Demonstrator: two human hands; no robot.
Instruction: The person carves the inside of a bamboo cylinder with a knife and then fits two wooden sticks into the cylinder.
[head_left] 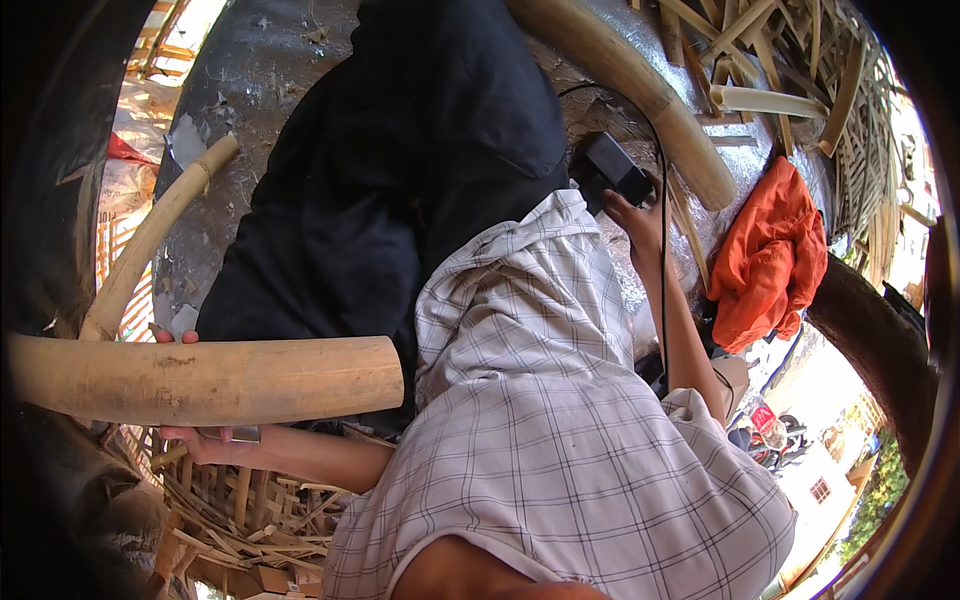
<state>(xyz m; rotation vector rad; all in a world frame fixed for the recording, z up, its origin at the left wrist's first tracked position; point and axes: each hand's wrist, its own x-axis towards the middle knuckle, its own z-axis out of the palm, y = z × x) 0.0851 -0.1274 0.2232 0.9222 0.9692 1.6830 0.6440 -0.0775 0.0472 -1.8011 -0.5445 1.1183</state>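
A thick, pale bamboo pole (210,380) lies across the left side, its cut end near my shirt. My left hand (195,442) is at this pole, with fingertips showing past its far edge and the rest below its near edge. The pole hides most of the grip. A small shiny grey piece (240,433) shows by that hand; I cannot make out what it is. Over on the right, my right hand (640,212) has its fingers around a black box-shaped device (612,168), beside my dark trousers. A black cable (660,150) curves close by.
A thinner bamboo pole (165,240) slants at the left, and another thick one (640,90) lies at the far right. An orange cloth (768,260) is right of my forearm. Split bamboo strips (770,60) pile up far right, with more (260,510) at near left.
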